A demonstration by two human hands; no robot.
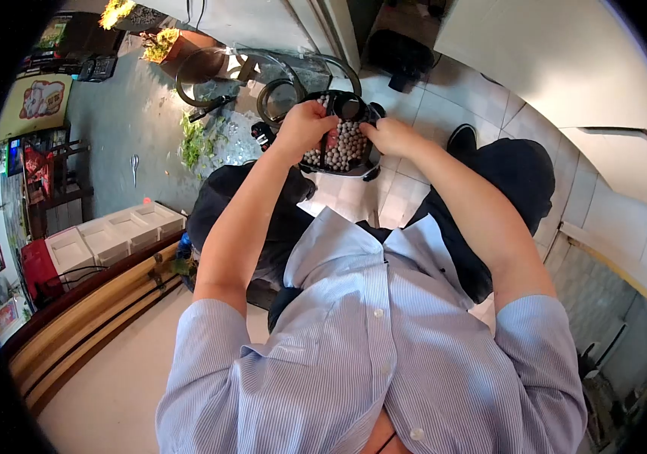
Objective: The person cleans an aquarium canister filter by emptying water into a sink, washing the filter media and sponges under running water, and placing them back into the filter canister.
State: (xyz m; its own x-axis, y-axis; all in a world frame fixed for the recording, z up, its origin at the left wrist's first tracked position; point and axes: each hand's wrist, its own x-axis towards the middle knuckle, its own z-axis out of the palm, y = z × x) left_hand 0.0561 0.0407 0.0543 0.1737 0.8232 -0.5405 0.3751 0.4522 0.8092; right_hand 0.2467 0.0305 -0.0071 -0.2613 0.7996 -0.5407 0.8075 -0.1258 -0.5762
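Note:
Between my knees is a black basket (325, 159) filled with round, grey-beige balls (350, 144). A dark upright divider splits it, and a round dark opening shows at its far side. My left hand (305, 129) is closed at the basket's far left, with its thumb reaching in over the balls. On the right side, the curled fingers of my right hand (390, 137) grip the rim. Part of what each hand grips is hidden by the fingers. A pale body with dark clips shows below the basket. Close to my left hand lies a coiled hose (274, 94).
Green plant cuttings (193, 142) lie on wet floor at the left, near potted yellow flowers (161, 45). A whisk-like tool (135, 170) lies farther left. White trays (115, 238) stand by a wooden bench (104, 306). A black object (399, 54) sits beyond the basket. A white panel (558, 60) overhangs the right.

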